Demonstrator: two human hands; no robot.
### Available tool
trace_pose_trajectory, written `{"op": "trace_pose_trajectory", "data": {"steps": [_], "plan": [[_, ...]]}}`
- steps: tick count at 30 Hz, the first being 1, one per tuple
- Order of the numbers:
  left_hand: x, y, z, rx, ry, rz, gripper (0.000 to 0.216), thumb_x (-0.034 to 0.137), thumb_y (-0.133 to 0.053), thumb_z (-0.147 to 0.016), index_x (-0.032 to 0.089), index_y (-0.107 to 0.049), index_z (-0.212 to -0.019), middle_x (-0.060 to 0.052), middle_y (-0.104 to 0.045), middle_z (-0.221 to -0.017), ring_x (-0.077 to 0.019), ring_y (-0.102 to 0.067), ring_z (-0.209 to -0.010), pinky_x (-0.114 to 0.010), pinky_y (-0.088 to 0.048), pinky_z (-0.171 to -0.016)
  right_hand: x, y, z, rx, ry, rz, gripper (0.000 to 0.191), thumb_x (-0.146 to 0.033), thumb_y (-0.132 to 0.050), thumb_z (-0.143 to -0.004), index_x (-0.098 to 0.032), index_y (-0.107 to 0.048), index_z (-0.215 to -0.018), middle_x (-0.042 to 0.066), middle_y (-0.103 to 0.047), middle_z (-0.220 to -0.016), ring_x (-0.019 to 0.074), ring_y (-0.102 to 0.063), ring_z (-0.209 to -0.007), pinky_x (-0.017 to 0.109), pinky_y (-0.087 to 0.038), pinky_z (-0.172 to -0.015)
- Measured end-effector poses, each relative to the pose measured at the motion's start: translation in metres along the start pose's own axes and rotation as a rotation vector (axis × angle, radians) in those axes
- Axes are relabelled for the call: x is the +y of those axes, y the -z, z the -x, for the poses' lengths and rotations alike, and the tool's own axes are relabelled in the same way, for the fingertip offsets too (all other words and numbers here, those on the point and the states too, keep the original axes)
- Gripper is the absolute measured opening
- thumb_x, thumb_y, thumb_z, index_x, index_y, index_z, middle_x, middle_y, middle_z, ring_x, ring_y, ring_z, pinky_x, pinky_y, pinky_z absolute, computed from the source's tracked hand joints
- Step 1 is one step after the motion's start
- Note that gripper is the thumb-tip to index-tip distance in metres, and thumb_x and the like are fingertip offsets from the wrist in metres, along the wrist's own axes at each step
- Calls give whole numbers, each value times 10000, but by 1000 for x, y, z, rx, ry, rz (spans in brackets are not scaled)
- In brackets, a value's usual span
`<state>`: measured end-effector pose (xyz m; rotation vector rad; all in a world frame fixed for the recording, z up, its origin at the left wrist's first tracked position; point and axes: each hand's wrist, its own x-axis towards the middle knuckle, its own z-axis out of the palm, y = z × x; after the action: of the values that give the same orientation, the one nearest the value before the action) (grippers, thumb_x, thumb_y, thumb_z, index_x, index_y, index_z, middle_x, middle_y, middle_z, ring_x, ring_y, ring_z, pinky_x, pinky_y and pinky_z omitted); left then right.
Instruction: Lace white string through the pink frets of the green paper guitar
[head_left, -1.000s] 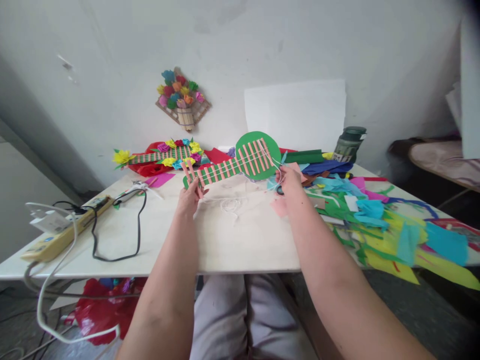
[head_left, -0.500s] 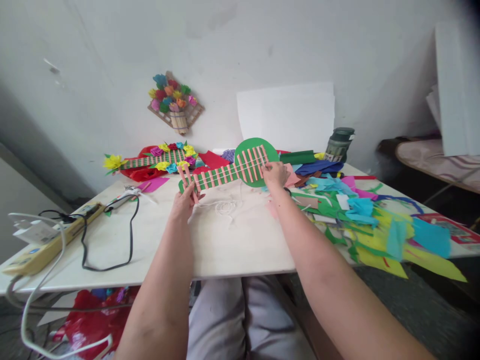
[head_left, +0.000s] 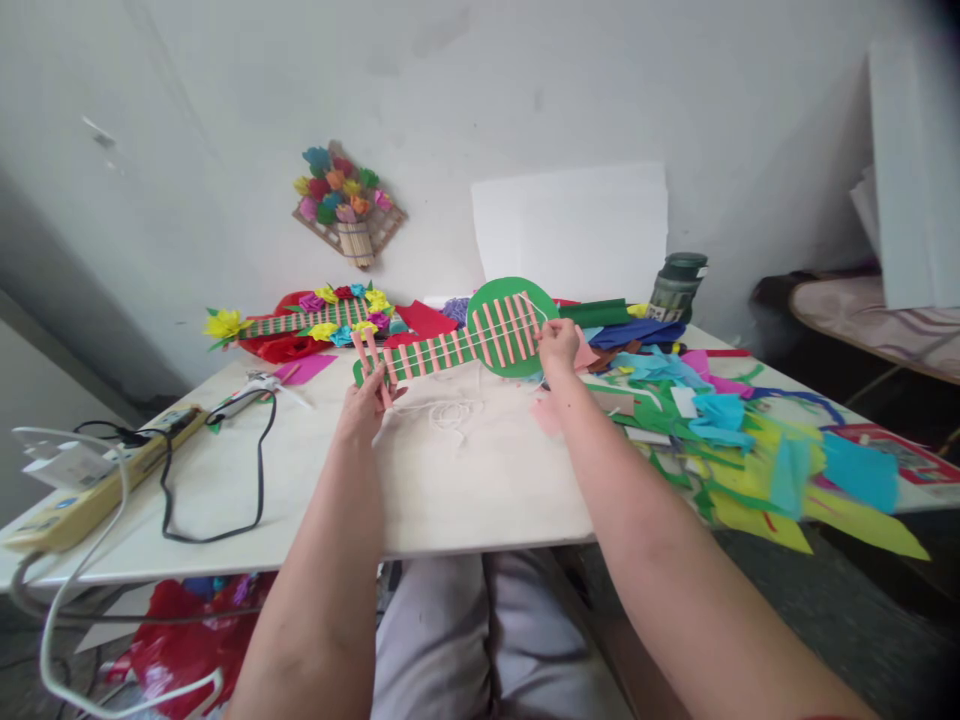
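A green paper guitar [head_left: 512, 365] with pink strips across its neck and round body is held tilted above the table. My left hand [head_left: 367, 397] is closed around the narrow head end, by the pink pegs. At the round end, my right hand [head_left: 558, 345] pinches white string at the body's right edge. A loop of that string arches over the top of the body, and white lines run along the neck. Below the neck, loose white string [head_left: 448, 412] lies coiled on the white table [head_left: 480, 490].
Behind at left lies a flower-trimmed paper guitar [head_left: 307, 322]. Coloured paper scraps [head_left: 720, 430] cover the right side, near a dark green jar [head_left: 677, 285]. A power strip [head_left: 105, 490] with cables lies at left. A flower ornament [head_left: 349, 205] hangs on the wall.
My right hand has moved slightly right, from over the strips to the body's edge. A loop of white string now shows over the body's upper right. My left hand keeps its hold.
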<state>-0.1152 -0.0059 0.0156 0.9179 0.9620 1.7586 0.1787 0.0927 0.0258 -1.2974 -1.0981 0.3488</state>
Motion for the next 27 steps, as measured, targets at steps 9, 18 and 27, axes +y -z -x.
{"op": "trace_pose_trajectory", "data": {"steps": [9,18,27], "plan": [[-1,1,-1,4,12,5,306,340,-722,-582,148,-553,-752,46,-525,-528,-73,-499,-481,-376,-529,-699,-3,13,-6,-165,84,257,243,-267,-524,-705,-203,-645,-907,45,-648,-775,197,-577,-743,316,-430,-678],[-1,1,-1,13,14,-4,290,337,-713,-588,148,-549,-734,52,-508,-501,-64,-474,-448,-382,-532,-696,-24,22,-3,-96,205,541,241,-324,-491,-762,-232,-679,-881,72,-670,-820,225,-575,-782,333,-401,-693],[2,-2,1,17,-22,-18,297,367,-707,-589,151,-538,-701,56,-489,-500,-59,-470,-459,-368,-537,-692,-18,12,-14,-82,186,93,216,-319,-481,-732,-158,-625,-718,35,-617,-667,177,-542,-674,300,-413,-649]]}}
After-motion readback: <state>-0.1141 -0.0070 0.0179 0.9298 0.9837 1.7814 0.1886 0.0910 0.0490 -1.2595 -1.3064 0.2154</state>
